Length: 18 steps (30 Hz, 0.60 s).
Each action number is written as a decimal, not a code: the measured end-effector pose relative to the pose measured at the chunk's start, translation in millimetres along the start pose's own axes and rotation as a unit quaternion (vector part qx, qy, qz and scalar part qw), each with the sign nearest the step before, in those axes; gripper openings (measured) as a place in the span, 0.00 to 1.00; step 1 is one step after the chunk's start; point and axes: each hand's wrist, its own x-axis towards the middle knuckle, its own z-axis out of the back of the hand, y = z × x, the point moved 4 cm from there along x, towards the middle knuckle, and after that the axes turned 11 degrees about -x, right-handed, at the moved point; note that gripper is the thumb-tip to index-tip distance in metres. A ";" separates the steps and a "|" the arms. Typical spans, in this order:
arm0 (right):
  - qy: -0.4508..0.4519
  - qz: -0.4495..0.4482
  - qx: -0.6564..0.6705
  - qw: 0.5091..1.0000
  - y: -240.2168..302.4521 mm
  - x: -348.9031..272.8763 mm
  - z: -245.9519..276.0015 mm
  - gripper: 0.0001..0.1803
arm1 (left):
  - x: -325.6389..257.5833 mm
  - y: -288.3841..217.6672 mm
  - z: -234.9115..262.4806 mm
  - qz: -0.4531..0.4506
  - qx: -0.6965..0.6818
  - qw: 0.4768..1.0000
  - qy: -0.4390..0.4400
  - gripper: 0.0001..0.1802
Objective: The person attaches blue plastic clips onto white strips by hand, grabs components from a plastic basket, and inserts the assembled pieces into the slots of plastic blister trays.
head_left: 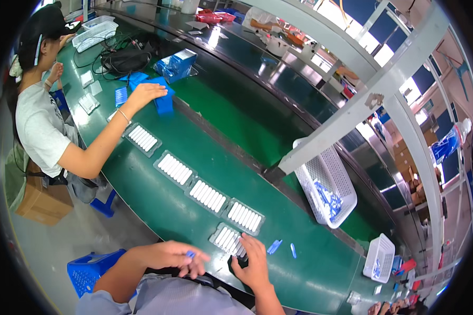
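Observation:
My left hand (181,258), slightly blurred, is by the bench's near edge with a small blue piece (190,254) between its fingers; the piece's exact kind is too small to tell. With its thumb and fingers, my right hand (254,262) holds the right end of a clear plastic tray (225,237). White sticks lie side by side in that tray, some hidden under my fingers. A second filled tray (244,216) lies just beyond it. Farther left, more such trays (207,195) form a line along the bench. Several slim blue pieces (274,246) lie right of my right hand.
Along the green bench (320,268), a co-worker (47,121) at the left reaches toward blue packaging (163,100). A white basket (326,184) with blue-and-white pieces stands beyond a grey metal post (347,115). A smaller basket (379,257) is farther right. A blue stool (97,268) stands below left.

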 end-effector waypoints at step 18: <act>-0.225 -0.239 -0.152 0.932 -110.3 -52.7 73.6 0.23 | 21.9 18.4 11.2 -0.027 -0.202 0.957 -0.204 0.24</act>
